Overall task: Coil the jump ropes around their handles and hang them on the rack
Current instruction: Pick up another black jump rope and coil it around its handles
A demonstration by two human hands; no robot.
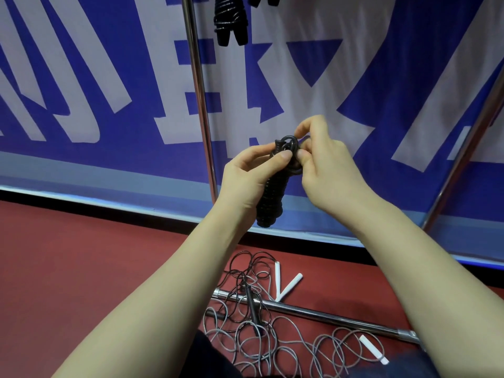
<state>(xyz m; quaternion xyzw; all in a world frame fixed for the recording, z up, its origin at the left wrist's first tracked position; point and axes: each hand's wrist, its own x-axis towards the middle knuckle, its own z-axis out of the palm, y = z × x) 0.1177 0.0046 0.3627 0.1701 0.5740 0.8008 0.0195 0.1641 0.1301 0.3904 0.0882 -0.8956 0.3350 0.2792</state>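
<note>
A black jump rope [271, 195], coiled tightly round its handles, is held upright in front of me. My left hand [245, 178] grips the upper part of the bundle, thumb pressed on the coils. My right hand [324, 170] pinches a small loop of the rope at the top of the bundle. Another coiled black rope [230, 20] hangs from the rack at the top of the view. Loose ropes lie tangled on the floor below: a black one with a dark handle [252, 306] and grey ones with white handles [289, 286].
The rack's chrome upright [200, 105] stands just left of my hands, and a second slanted pole [469, 148] rises at the right. A chrome base bar [313, 311] lies on the red floor under the tangle. A blue and white banner [81, 91] fills the background.
</note>
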